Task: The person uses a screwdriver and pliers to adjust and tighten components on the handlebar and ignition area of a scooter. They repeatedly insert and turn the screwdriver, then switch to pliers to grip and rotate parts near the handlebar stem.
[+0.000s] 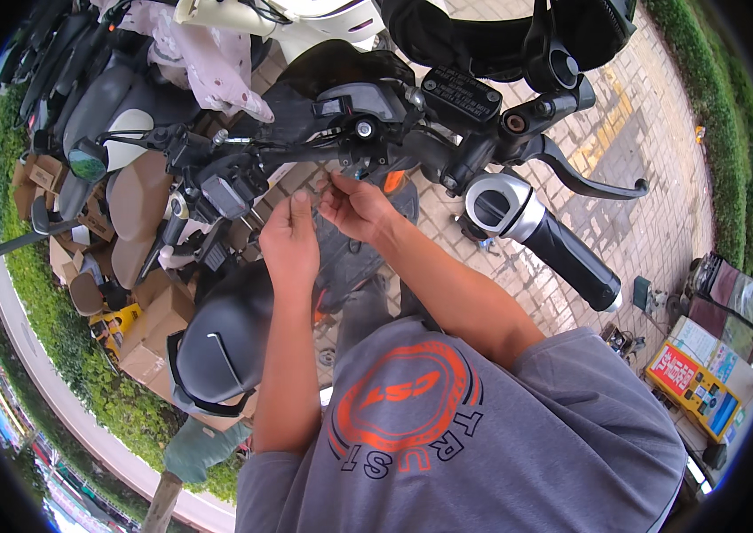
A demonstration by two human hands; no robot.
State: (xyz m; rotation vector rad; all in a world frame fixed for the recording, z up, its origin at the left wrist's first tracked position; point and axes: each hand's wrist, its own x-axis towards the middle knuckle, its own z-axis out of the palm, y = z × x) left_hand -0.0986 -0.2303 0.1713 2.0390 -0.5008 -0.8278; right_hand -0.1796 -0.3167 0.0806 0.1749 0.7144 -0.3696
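Note:
Below the handlebar of a motorbike or scooter, my two hands are close together. My left hand [290,240] is closed, thumb up, with its fingers curled against the palm; anything in it is hidden. Just to its right, my right hand [357,210] is pinched, fingertips near a small bluish-metal part under the key lock [364,130]. What it pinches is too small to make out. The dashboard [359,102] sits above both hands. A black throttle grip [563,253] with a silver collar extends to the right, below the brake lever [594,182].
A black helmet-shaped case [221,342] stands left of my left forearm, beside cardboard boxes [159,329]. Another scooter [114,111] is parked at the upper left. Brick paving [661,178] and a hedge [723,115] lie to the right, with a yellow package [696,386] lower down.

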